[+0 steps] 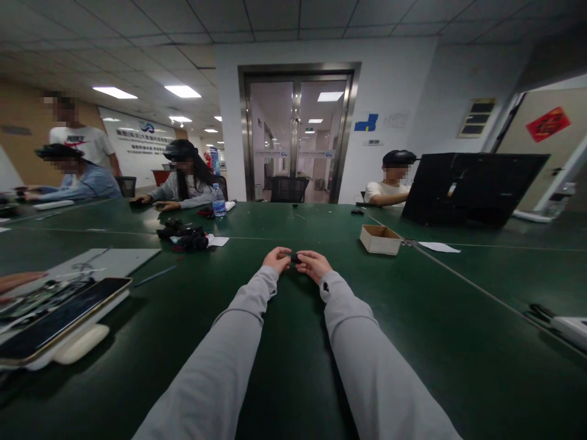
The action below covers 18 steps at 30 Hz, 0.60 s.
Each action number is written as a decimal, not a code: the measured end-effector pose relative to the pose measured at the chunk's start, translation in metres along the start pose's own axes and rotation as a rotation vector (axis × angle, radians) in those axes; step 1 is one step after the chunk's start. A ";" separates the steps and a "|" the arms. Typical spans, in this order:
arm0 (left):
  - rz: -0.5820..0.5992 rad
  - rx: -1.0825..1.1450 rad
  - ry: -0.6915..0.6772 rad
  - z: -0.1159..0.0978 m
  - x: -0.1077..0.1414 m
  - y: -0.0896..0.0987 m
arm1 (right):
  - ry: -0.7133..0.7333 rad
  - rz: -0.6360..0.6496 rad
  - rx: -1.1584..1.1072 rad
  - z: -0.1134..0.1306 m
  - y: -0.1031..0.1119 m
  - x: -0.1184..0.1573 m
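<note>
From the head view, I see the person's forearms reach straight out over the green table (394,342), bringing both hands together in front of the body. The left hand (277,260) pinches one side of a small dark piece (294,258) between thumb and fingertips, and the right hand (314,264) pinches the other side the same way. Gripping it from both sides looks like a way to keep so little a thing steady, fingertips being all it has room for. The piece sits between the hands, low over the table; whether it touches the top I cannot tell, nor what it is.

Beyond the hands to the right stands an open cardboard box (380,239), near enough, I'd judge, to be handy for small parts. Farther left lies a heap of black gear (183,235) beside a white paper (218,242), apart from the hands, perhaps to leave working room. At the near left, a phone (64,318) rests tilted on a pale support, probably propped for viewing, and a co-worker's hand (21,283) lies by a grey board (137,258).
</note>
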<state>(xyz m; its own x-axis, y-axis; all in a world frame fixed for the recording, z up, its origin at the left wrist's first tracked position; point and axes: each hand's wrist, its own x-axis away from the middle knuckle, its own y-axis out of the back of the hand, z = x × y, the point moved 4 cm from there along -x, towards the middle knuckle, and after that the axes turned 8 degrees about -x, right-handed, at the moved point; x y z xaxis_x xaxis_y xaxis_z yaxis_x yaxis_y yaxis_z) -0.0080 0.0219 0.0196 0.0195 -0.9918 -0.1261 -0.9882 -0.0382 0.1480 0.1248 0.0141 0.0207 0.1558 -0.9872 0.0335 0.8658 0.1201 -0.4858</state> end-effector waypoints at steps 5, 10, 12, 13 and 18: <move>-0.001 0.019 0.024 -0.001 0.002 0.000 | 0.008 0.017 -0.013 -0.001 0.000 0.000; -0.011 0.039 0.077 0.002 0.000 -0.002 | 0.012 0.000 -0.006 0.000 0.000 0.000; -0.025 0.014 0.107 0.004 -0.001 -0.002 | 0.006 0.006 -0.012 0.000 0.000 0.001; -0.029 -0.017 0.122 0.005 -0.001 -0.003 | 0.003 0.012 -0.018 0.001 -0.001 0.001; -0.035 -0.110 0.097 0.006 0.001 -0.005 | 0.017 -0.012 -0.043 -0.001 0.001 -0.001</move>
<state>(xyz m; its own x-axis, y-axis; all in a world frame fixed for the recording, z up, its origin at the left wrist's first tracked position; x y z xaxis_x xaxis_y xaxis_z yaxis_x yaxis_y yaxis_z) -0.0042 0.0218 0.0127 0.0738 -0.9965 -0.0387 -0.9643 -0.0812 0.2522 0.1254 0.0152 0.0195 0.1366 -0.9903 0.0246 0.8464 0.1038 -0.5223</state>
